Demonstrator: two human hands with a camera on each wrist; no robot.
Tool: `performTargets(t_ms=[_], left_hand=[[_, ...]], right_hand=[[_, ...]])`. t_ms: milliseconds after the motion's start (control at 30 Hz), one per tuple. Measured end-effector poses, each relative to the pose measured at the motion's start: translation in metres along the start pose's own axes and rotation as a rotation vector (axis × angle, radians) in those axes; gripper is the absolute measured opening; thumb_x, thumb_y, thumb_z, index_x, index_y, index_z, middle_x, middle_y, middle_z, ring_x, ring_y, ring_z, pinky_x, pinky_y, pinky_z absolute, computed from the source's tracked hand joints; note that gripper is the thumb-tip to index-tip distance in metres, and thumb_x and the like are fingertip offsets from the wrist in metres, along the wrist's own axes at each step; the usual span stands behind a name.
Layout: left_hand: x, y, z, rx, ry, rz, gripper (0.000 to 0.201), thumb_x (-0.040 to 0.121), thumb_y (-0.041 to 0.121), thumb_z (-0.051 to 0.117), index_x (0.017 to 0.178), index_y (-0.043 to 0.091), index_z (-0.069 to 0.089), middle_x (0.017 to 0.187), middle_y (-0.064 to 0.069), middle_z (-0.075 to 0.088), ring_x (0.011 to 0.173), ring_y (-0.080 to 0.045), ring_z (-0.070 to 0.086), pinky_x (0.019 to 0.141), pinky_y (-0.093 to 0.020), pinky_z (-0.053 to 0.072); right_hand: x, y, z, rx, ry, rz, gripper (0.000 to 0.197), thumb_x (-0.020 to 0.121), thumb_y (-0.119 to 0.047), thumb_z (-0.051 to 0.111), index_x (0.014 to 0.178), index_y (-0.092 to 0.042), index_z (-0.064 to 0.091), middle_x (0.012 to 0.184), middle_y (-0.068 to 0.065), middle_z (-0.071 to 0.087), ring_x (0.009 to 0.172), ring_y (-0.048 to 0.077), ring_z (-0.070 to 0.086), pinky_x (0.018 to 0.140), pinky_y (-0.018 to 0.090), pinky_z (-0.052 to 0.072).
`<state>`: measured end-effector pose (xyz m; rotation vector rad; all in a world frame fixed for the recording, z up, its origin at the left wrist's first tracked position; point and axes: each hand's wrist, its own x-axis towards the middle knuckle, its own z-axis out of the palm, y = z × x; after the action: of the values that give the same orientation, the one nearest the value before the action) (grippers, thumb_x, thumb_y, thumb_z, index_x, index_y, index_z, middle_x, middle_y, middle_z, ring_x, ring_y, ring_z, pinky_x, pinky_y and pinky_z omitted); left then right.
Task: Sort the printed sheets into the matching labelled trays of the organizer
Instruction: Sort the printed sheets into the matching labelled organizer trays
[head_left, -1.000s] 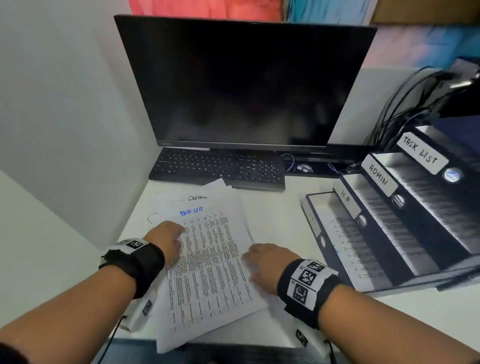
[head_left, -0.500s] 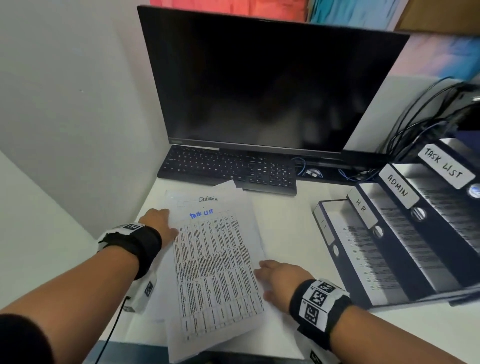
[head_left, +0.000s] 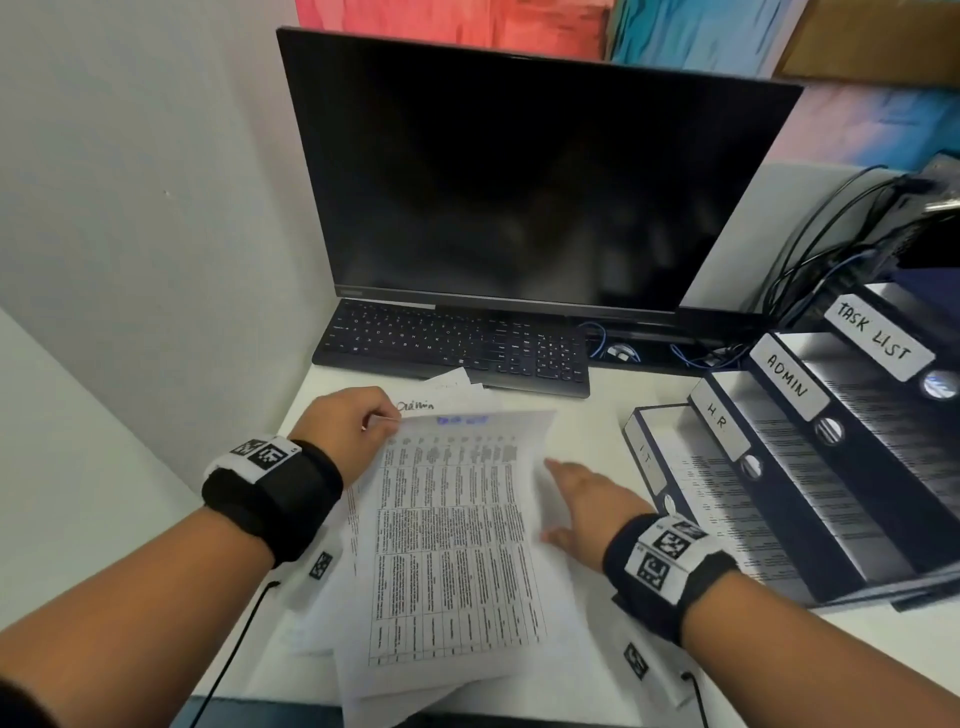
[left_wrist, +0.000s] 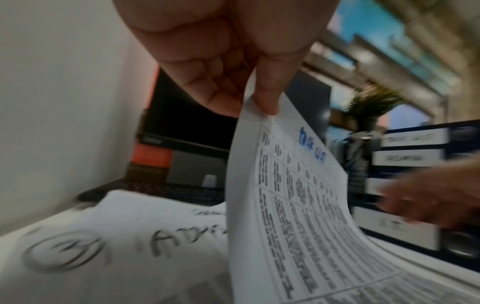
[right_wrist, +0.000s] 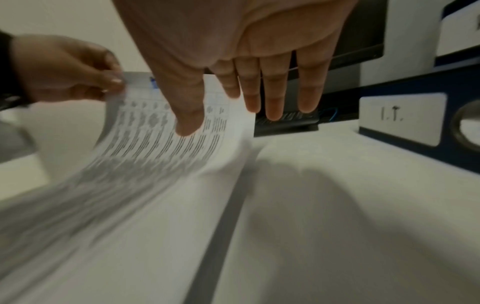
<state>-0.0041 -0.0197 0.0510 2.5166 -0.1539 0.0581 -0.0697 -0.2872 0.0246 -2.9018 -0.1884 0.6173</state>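
White printed top sheet (head_left: 457, 530), headed in blue, is pinched at its far corner by the left hand (head_left: 348, 431); right hand (head_left: 587, 504) hovers flat beside it, fingers straight. Organizer trays (head_left: 810, 467) already hold sheets; the pile (left_wrist: 116, 246) under the fingers remains unsorted.

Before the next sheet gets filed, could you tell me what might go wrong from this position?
1. The left hand pinches only a corner of the top sheet, so it could crease or slip.
2. Its blue heading is blurred here; misreading it could send it to the wrong tray, say ADMIN instead of TASK LIST.
3. The open right hand isn't steadying the loose pile.
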Motion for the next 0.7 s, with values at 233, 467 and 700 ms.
performTargets(t_ms=[233, 467, 700], left_hand=[[-0.027, -0.01, 0.017, 0.089, -0.237, 0.252, 0.006, 0.084, 0.017, 0.068, 0.081, 0.021, 0.071, 0.076, 0.024, 0.053, 0.077, -0.003, 0.054, 0.076, -0.017, 0.042], [-0.032, -0.021, 0.023, -0.022, -0.222, 0.204, 0.037, 0.08, 0.011, 0.072, 0.064, 0.039, 0.052, 0.075, 0.018, 0.056, 0.074, 0.004, 0.053, 0.07, -0.008, 0.039], [-0.023, -0.005, 0.005, 0.189, -0.296, 0.192, 0.013, 0.084, 0.031, 0.064, 0.089, 0.036, 0.053, 0.096, 0.015, 0.059, 0.092, -0.012, 0.058, 0.082, -0.027, 0.047]], right_hand=[[0.002, 0.023, -0.024, 0.115, 0.316, -0.012, 0.072, 0.086, -0.036, 0.063, 0.145, -0.034, 0.022, 0.15, -0.006, 0.025, 0.134, 0.014, 0.031, 0.11, 0.033, 0.033], [0.008, 0.017, -0.022, 0.003, 0.272, -0.043, 0.026, 0.091, -0.034, 0.054, 0.117, -0.031, 0.056, 0.131, -0.01, 0.044, 0.121, 0.013, 0.041, 0.101, 0.029, 0.036], [0.007, 0.006, -0.035, -0.029, 0.312, -0.03, 0.02, 0.098, -0.03, 0.042, 0.111, -0.022, 0.055, 0.101, -0.001, 0.065, 0.093, 0.02, 0.058, 0.076, 0.026, 0.043]])
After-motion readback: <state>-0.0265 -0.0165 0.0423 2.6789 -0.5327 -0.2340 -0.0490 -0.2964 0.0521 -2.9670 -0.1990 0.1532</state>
